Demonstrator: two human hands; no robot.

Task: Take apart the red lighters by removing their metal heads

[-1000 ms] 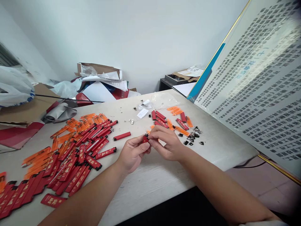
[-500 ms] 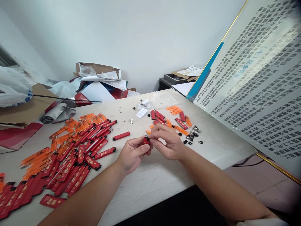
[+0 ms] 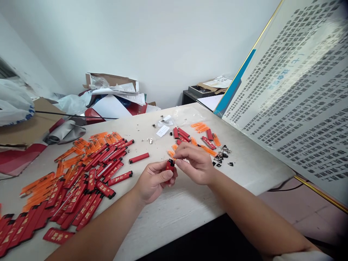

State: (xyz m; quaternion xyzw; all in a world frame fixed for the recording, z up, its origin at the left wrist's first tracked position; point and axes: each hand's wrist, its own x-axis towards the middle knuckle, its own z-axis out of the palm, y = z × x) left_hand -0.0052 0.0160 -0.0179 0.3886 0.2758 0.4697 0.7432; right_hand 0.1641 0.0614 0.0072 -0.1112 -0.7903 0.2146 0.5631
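My left hand (image 3: 153,181) is closed around a red lighter (image 3: 170,166), held upright with its black top showing above the fingers. Thumb and forefinger of my right hand (image 3: 195,163) are pinched at the right side of that top; whatever small part they hold, if any, is hidden. Left of the hands lies a big pile of red lighters (image 3: 81,195) with gold lettering, beside orange see-through lighters (image 3: 40,188). A single red lighter (image 3: 139,158) lies just beyond my left hand. Past my right hand are black caps and metal pieces (image 3: 224,152).
A large printed panel (image 3: 285,108) leans along the table's right side. Small papers (image 3: 162,131) and a clear plastic bag (image 3: 189,115) lie toward the back. Boxes and papers (image 3: 114,94) are heaped behind the table, and a carton (image 3: 19,156) stands at the left.
My right fingers have shifted slightly right from the lighter's top, and more of its black top and red body shows. My left hand keeps its hold.
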